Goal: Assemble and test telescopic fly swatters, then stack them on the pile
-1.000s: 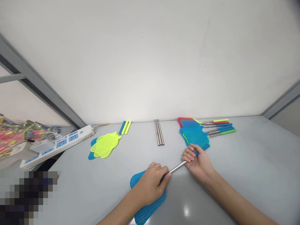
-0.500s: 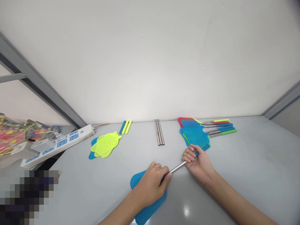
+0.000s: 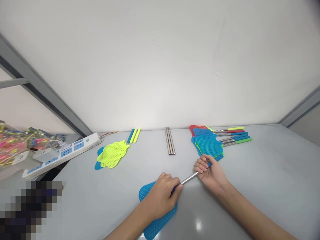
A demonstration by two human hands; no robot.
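Note:
A fly swatter with a blue perforated head (image 3: 160,226), a metal rod (image 3: 189,178) and a blue handle grip (image 3: 219,158) is held between both hands. My left hand (image 3: 165,195) is closed around the neck, where rod and head meet, and covers much of the head. My right hand (image 3: 208,171) wraps its fingers round the blue grip at the rod's other end, hiding part of it. Behind my right hand lies a pile of fly swatters (image 3: 207,141) with blue, red and green heads.
Several loose metal rods (image 3: 170,141) lie at the back middle. Further left are blue and yellow grips (image 3: 135,136) and yellow and blue swatter heads (image 3: 113,155). A power strip (image 3: 72,151) with plugs runs along the left edge, beside colourful wrapped packets (image 3: 25,143).

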